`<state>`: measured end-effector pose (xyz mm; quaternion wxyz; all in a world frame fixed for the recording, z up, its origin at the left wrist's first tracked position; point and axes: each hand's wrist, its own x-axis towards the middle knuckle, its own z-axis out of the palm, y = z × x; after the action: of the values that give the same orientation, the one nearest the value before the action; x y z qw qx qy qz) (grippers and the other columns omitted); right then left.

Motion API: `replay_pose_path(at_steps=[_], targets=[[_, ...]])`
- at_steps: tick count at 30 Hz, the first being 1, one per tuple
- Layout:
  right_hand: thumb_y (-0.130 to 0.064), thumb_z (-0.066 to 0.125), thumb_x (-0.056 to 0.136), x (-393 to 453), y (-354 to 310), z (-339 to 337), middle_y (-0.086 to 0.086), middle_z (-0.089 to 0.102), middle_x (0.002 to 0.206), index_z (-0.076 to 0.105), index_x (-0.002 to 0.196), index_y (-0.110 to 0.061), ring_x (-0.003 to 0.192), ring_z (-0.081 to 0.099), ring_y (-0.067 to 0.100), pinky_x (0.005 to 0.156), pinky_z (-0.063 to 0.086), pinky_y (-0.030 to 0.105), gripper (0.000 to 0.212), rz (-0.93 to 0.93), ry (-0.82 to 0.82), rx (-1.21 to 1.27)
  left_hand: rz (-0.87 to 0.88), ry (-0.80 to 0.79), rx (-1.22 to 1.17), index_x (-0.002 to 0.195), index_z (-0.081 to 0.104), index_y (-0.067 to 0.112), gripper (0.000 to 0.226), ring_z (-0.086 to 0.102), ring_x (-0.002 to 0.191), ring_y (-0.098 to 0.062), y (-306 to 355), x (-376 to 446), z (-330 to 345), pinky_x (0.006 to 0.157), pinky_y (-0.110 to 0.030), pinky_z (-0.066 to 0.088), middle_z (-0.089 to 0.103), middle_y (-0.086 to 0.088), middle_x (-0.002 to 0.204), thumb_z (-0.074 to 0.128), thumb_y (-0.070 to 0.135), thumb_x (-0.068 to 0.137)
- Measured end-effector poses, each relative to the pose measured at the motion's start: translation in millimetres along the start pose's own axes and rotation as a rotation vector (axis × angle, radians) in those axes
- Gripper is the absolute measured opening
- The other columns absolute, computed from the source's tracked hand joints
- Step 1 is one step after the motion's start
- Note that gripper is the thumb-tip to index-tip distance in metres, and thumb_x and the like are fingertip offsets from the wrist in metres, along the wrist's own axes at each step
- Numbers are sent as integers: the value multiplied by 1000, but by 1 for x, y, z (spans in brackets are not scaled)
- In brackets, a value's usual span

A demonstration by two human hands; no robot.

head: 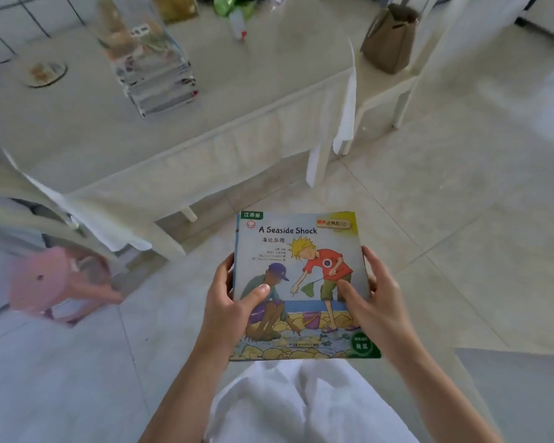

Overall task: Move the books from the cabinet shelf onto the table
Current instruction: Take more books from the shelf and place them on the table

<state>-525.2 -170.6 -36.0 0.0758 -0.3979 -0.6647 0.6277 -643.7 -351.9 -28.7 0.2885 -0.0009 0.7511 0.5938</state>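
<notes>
I hold a thin stack of picture books [301, 270] flat in front of me over the tiled floor; the top cover reads "A Seaside Shock". My left hand [227, 308] grips the stack's left edge, thumb on the cover. My right hand [375, 305] grips the right edge, thumb on the cover too. Ahead stands the table [231, 100] under a pale cloth. A pile of books [154, 71] lies on its far left part. The cabinet shelf is out of view.
On the table are a small round dish [45, 71], a white bottle with a red cap [239, 24] and green and yellow packets at the back. A brown paper bag [392, 39] sits on a white chair at the right. A pink stool [68, 282] stands at the left.
</notes>
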Motion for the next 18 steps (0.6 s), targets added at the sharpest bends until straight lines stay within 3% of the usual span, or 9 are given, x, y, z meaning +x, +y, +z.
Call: replay_pose_path(at_steps=[3,6,11,18], targets=[[-12,65,89,29,-17,20,-2,69,111,32,143,-36,88,72,14,71,62,40,68,-16,-20,-94,-7,50,-29,132,47,32,60,70,90,-8,5,23,-14,64,-24,58,67,6,108,74,12,82],[-13,68,87,64,-33,34,-15,66,102,36,139,-37,87,69,6,64,59,24,66,-49,-44,-169,-6,88,-94,138,40,36,69,71,93,-11,13,50,-17,72,-30,60,67,4,113,72,10,83],[-13,71,84,142,-70,51,-26,60,101,37,121,-48,88,65,-2,61,54,13,61,-157,-128,-277,33,167,-166,138,33,45,72,70,95,-7,41,105,-7,66,-18,56,67,8,114,68,8,87],[-15,71,84,253,-135,57,-12,63,115,33,143,-34,99,65,3,73,57,20,73,-221,-283,-402,50,282,-226,138,35,46,68,69,101,-12,90,186,14,69,-24,58,63,5,124,65,10,89]])
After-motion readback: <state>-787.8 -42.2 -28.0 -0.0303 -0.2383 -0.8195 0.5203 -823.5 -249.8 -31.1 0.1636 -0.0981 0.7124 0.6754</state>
